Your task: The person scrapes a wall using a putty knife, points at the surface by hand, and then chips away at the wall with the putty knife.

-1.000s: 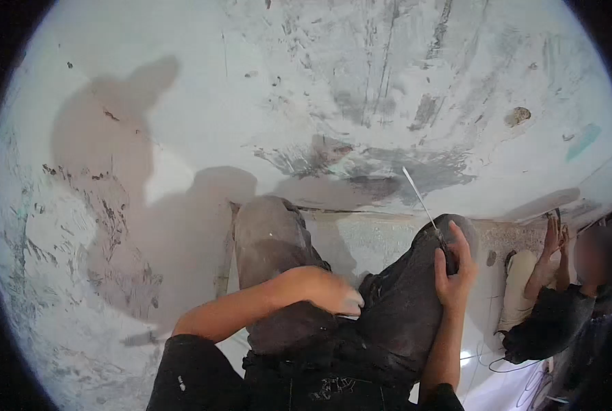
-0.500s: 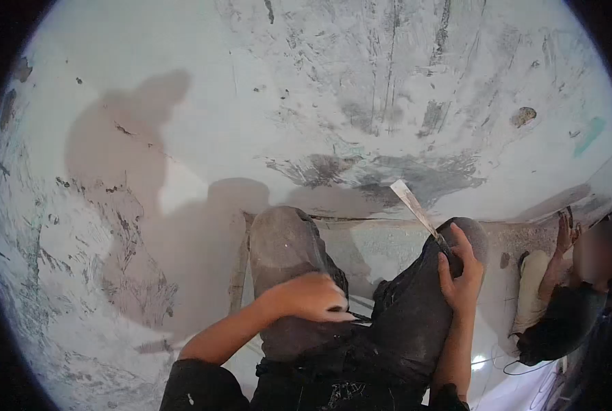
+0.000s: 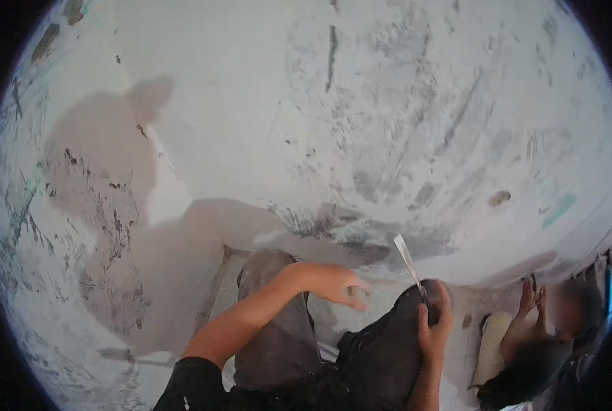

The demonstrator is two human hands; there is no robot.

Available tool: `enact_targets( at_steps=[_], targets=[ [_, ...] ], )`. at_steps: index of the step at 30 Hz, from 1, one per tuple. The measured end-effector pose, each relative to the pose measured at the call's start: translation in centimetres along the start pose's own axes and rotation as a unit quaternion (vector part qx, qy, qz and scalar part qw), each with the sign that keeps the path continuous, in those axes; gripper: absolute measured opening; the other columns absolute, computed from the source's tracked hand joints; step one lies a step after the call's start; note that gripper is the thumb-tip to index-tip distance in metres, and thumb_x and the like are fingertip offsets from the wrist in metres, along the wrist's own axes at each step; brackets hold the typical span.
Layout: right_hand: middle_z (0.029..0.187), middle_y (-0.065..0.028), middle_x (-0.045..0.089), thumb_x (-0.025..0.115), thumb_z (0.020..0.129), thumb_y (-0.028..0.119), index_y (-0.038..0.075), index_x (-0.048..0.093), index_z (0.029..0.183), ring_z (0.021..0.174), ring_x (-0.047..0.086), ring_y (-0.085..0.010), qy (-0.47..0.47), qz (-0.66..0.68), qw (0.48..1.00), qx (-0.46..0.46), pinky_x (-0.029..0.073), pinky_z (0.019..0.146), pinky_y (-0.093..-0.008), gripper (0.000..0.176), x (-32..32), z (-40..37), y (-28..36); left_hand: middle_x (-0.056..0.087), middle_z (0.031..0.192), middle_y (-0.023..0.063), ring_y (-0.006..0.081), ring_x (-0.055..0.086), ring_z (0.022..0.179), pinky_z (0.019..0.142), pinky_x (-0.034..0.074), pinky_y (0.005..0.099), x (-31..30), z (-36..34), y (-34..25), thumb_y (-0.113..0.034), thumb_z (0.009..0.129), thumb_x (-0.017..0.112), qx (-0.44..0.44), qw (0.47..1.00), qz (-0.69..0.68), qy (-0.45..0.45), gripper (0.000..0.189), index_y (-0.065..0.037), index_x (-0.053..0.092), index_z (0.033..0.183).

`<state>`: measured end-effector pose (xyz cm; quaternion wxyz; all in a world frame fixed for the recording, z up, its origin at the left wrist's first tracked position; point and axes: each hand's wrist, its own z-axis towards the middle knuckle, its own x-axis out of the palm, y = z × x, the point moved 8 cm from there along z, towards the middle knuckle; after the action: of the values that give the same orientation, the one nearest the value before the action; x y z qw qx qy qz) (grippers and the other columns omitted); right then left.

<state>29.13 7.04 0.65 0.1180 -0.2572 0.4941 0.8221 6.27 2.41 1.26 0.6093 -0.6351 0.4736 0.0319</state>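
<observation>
My right hand [image 3: 435,325] grips the dark handle of a putty knife [image 3: 407,259]. Its long, pale blade points up toward the wall, and the hand rests over my right knee. Above and between my knees is my left hand [image 3: 333,284], its fingers bent and apart. Nothing shows in its grasp, though motion softens the fingertips. Dark, dusty trousers [image 3: 272,335] cover both legs. Between the thighs lies a thin pale strip [image 3: 328,351] that I cannot make out.
A white wall [image 3: 230,137] with grey smears and chipped spots stands close in front. A small hole [image 3: 499,198] marks its right part. To the right, another person [image 3: 532,356] sits low near the wall, hands raised. My shadow [image 3: 100,157] falls on the left wall.
My left hand has lifted from my lap, moved forward and loosened its closed fingers. The view has tilted upward and shifted. The putty knife stays in my right hand, its blade more upright.
</observation>
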Motion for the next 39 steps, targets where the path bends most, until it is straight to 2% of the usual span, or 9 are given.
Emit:
enact_targets(
  at_steps=[4,7,9,12,17,22,25,34,39],
  targets=[
    [0.087,-0.0099,0.060,0.057,0.085,0.004,-0.001,0.045,0.137,0.079,0.057,-0.0168,-0.012,0.085,0.996,-0.016,0.046,0.074,-0.0285,0.054,0.0,0.0,2.3,0.069,0.105,0.0168,0.0244,0.066,0.094,0.084,0.050,0.0367,-7.7,1.5,-3.3,-0.049,0.091,0.061,0.041,0.988,0.025,-0.148,0.059,-0.002,0.059,0.126],
    [0.090,-0.0091,0.058,0.057,0.085,0.002,-0.002,0.037,0.141,0.076,0.057,-0.0157,-0.028,0.134,0.990,0.027,0.047,0.073,-0.0288,0.059,0.2,0.5,4.9,0.069,0.104,0.0141,0.0194,0.065,0.092,0.080,0.050,0.0326,-11.1,2.2,-4.1,-0.044,0.093,0.060,0.120,0.963,-0.097,-0.222,0.053,0.000,0.061,0.122],
    [0.091,-0.0094,0.057,0.059,0.084,-0.002,0.001,0.033,0.145,0.067,0.056,-0.0128,-0.045,0.190,0.980,0.042,0.047,0.060,-0.0260,0.066,1.0,1.3,6.0,0.068,0.101,0.0092,0.0138,0.062,0.091,0.078,0.050,0.0281,-12.1,2.3,-3.0,-0.038,0.094,0.060,0.253,0.869,-0.323,-0.275,0.046,0.001,0.064,0.117],
    [0.096,-0.0114,0.059,0.061,0.085,0.001,0.003,0.033,0.145,0.063,0.056,-0.0109,-0.019,0.065,0.997,0.040,0.044,0.053,-0.0235,0.066,2.0,2.6,6.0,0.067,0.100,0.0059,0.0115,0.060,0.091,0.078,0.049,0.0269,-11.4,2.5,2.3,-0.034,0.096,0.059,0.224,0.787,-0.427,-0.384,0.041,0.001,0.065,0.116],
    [0.084,-0.0085,0.062,0.062,0.091,0.016,0.003,0.033,0.146,0.062,0.052,-0.0076,0.112,0.192,0.974,0.050,0.042,0.053,-0.0219,0.063,6.3,5.6,9.5,0.065,0.094,0.0050,0.0133,0.062,0.087,0.076,0.051,0.0280,-11.8,-0.5,6.0,-0.022,0.096,0.059,0.229,0.673,-0.541,-0.449,0.027,0.001,0.066,0.107],
    [0.079,-0.0055,0.061,0.057,0.095,0.017,0.002,0.033,0.145,0.061,0.050,-0.0064,0.184,0.211,0.958,0.068,0.040,0.054,-0.0209,0.057,8.9,7.6,12.6,0.066,0.091,0.0069,0.0150,0.064,0.080,0.073,0.051,0.0288,-13.9,-4.3,6.9,-0.025,0.097,0.058,0.251,0.633,-0.526,-0.510,0.030,0.002,0.064,0.106],
    [0.081,-0.0075,0.062,0.053,0.097,0.015,-0.001,0.035,0.143,0.057,0.047,-0.0052,0.173,0.199,0.964,-0.028,0.037,0.051,-0.0195,0.052,9.2,8.9,14.0,0.067,0.089,0.0074,0.0138,0.064,0.076,0.067,0.049,0.0270,-14.3,-6.6,7.0,-0.028,0.097,0.057,0.243,0.589,-0.525,-0.565,0.029,-0.001,0.063,0.106],
    [0.075,-0.0010,0.054,0.047,0.100,0.013,-0.001,0.032,0.146,0.053,0.042,-0.0024,0.138,0.234,0.962,-0.034,0.032,0.045,-0.0189,0.050,10.5,11.3,16.1,0.067,0.088,0.0097,0.0146,0.063,0.075,0.068,0.049,0.0277,-14.7,-6.4,5.8,-0.027,0.096,0.058,0.216,0.671,-0.461,-0.540,0.031,-0.001,0.061,0.112],
    [0.066,0.0038,0.048,0.045,0.101,0.015,0.000,0.030,0.148,0.050,0.039,-0.0016,0.135,0.232,0.962,-0.056,0.031,0.045,-0.0188,0.051,11.7,11.7,17.2,0.067,0.099,0.0130,0.0143,0.064,0.075,0.066,0.049,0.0264,-15.1,-7.5,4.6,-0.026,0.095,0.058,0.241,0.641,-0.416,-0.598,0.043,-0.001,0.051,0.129]
  ],
)
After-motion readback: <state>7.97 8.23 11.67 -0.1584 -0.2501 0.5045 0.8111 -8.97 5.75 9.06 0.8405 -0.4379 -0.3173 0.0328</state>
